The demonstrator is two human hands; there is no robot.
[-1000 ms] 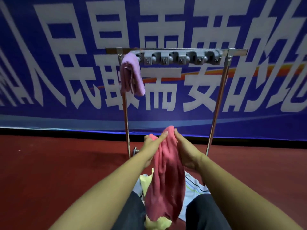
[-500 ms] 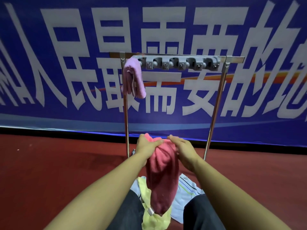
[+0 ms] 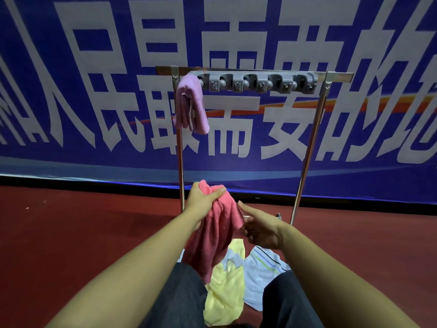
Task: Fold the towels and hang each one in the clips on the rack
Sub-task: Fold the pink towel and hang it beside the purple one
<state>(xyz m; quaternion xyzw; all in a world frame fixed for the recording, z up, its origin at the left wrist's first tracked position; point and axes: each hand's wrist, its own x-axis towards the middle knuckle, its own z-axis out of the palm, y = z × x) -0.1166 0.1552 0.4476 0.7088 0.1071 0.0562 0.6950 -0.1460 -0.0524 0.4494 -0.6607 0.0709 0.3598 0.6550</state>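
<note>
Banner (image 3: 71, 91) behind my rack (image 3: 309, 143): big white Chinese characters, "民最需要的" readable. My left hand (image 3: 201, 204) fist-grips bunched red towel (image 3: 216, 235); right hand (image 3: 260, 229) loose, fingers extended, holding nothing.

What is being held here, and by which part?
The left hand grips the red towel by its bunched top end; the right hand is open beside it.

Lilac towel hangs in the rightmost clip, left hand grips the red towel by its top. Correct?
Not quite. The head view shows the lilac towel in the leftmost clip of the rack, not the rightmost; the other clips are free. The rest holds: the left hand grips the red towel by its top.
</note>
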